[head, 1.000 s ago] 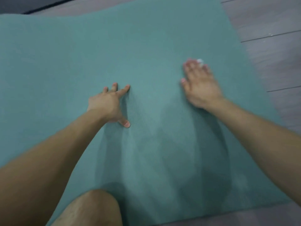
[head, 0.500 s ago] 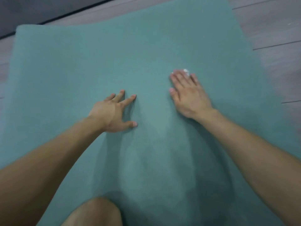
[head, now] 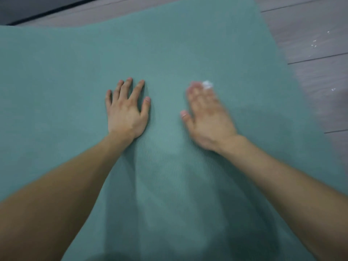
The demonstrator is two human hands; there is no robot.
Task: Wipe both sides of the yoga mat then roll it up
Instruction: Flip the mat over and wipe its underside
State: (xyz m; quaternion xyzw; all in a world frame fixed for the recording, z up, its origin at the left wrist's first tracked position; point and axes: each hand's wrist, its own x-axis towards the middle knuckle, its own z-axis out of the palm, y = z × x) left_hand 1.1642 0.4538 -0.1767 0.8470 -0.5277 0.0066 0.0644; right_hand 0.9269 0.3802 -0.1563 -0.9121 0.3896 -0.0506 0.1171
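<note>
The teal yoga mat (head: 169, 44) is lying unrolled and flat on the grey plank floor (head: 310, 25). The left hand (head: 126, 113) is resting palm-down near the mat's middle, fingers straight and spread, gripping nothing. The right hand (head: 205, 117), blurred, is lying flat on the mat beside it, fingers extended, apparently pressing a small white wad (head: 207, 84) under its fingertips. White specks (head: 313, 44) are lying off the mat's right edge.

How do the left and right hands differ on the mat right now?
The left hand lies bare with fingers spread; the right hand has fingers together over a small white wad. The left looks sharp, the right motion-blurred. Both rest palm-down on the teal yoga mat.
</note>
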